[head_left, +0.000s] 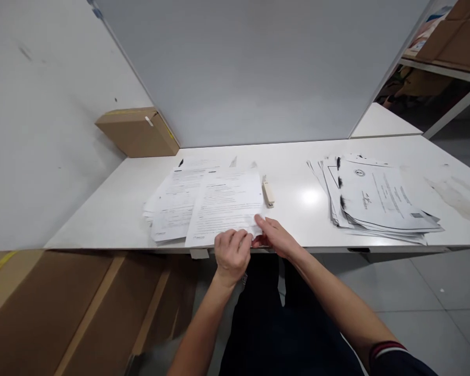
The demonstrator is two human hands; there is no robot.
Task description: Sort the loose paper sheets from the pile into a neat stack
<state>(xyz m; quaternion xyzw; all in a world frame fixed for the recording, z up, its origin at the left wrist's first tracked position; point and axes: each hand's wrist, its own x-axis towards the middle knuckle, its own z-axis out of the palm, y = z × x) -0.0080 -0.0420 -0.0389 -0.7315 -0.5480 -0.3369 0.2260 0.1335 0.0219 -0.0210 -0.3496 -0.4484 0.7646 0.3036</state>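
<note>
Printed sheets of paper [227, 201] lie near the front edge of the white table, their lower right corner under my hands. My left hand [233, 253] is closed over the front edge of these sheets, fingers curled. With thumb on top and fingers below, my right hand [273, 235] pinches the same corner. Just beyond the right hand lies a small cream-coloured stapler [268, 192], touched by neither hand. A spread stack of other printed sheets [174, 206] sits to the left, partly beneath the sheets I hold.
On the right of the table [297, 224] rests a pile of papers with dark-smudged edges [379, 196]. A white panel [258, 73] stands along the back. A cardboard box [141, 131] leans at the back left; large cartons [62, 308] stand below on the left.
</note>
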